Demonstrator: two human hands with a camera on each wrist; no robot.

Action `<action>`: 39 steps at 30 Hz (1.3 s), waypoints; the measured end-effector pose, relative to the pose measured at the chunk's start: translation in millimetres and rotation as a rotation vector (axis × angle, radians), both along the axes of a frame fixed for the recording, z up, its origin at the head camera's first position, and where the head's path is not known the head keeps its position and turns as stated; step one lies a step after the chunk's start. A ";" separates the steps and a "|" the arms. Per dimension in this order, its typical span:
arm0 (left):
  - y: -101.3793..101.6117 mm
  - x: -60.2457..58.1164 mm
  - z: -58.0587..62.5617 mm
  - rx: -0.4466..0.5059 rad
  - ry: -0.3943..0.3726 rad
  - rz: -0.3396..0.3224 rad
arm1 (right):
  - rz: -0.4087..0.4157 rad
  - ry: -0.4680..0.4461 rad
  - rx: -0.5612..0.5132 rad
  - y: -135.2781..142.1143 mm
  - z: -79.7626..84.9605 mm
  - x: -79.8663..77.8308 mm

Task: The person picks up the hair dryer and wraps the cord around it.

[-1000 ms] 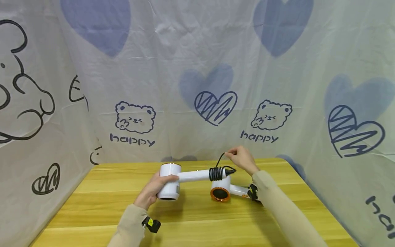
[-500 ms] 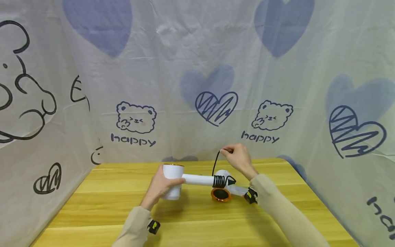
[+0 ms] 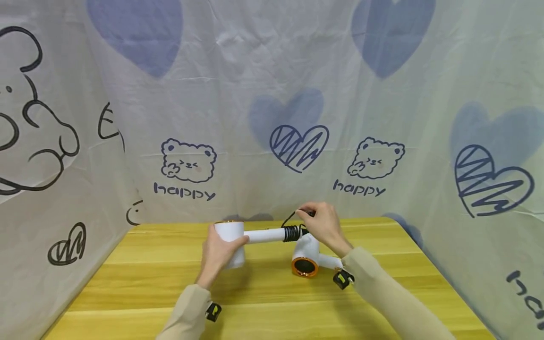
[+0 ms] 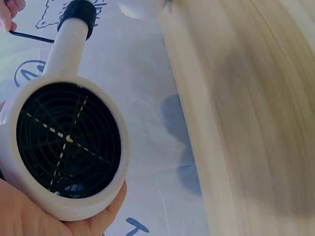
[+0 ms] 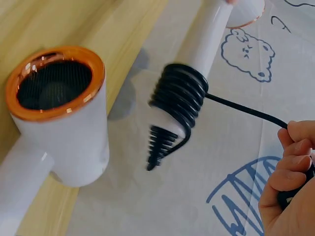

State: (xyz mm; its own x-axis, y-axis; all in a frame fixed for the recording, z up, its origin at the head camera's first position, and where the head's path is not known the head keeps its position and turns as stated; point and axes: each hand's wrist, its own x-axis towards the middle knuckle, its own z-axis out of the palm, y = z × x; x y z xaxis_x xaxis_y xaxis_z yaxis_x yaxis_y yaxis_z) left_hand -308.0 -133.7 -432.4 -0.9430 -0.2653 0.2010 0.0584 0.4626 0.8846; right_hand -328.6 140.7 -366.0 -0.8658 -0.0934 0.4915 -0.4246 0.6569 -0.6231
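My left hand (image 3: 217, 252) grips the barrel of a white hair dryer (image 3: 230, 230), held above the table with its handle pointing right. In the left wrist view the dark round grille (image 4: 69, 140) at one end of the barrel faces the camera. Black power cord (image 5: 179, 91) is wound in several tight turns around the handle's end, below which the ribbed cord sleeve (image 5: 158, 145) sticks out. A free stretch of cord runs taut from the coil to my right hand (image 3: 324, 224), whose thumb and fingers pinch it. More black cord or a plug, partly hidden, lies in that palm.
A second white hair dryer (image 3: 307, 246) with an orange-copper rim rests on the wood-grain table (image 3: 263, 302), just below the held handle and right forearm. Printed white cloth (image 3: 238, 104) hangs behind the table and along both sides.
The held hair dryer dips, then rises again and ends slightly farther left. My right hand shifts left with the cord, closer to the coil. The second hair dryer stays put.
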 end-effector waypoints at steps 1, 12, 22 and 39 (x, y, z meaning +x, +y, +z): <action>-0.5 0.1 -0.4 -0.001 0.000 0.020 | 0.005 -0.003 0.001 -1.0 -1.3 1.4; -3.3 -1.7 -3.8 0.052 0.065 0.141 | 0.081 -0.001 0.008 -11.9 -14.3 13.6; -9.7 -3.8 0.8 0.311 0.035 0.137 | 0.333 -0.172 0.108 -4.6 -27.7 21.6; -12.2 -8.6 1.6 0.690 -0.124 -0.063 | 0.633 -0.705 -0.142 32.0 -46.0 -11.8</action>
State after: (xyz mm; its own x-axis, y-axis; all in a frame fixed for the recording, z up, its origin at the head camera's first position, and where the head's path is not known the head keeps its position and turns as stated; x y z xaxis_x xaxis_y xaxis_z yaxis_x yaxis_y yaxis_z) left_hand -316.6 -145.8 -430.8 -0.9659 -0.2372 -0.1036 -0.0538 -0.2075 0.9767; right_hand -340.4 172.7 -412.0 -0.7761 -0.6254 -0.0807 -0.1717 0.3326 -0.9273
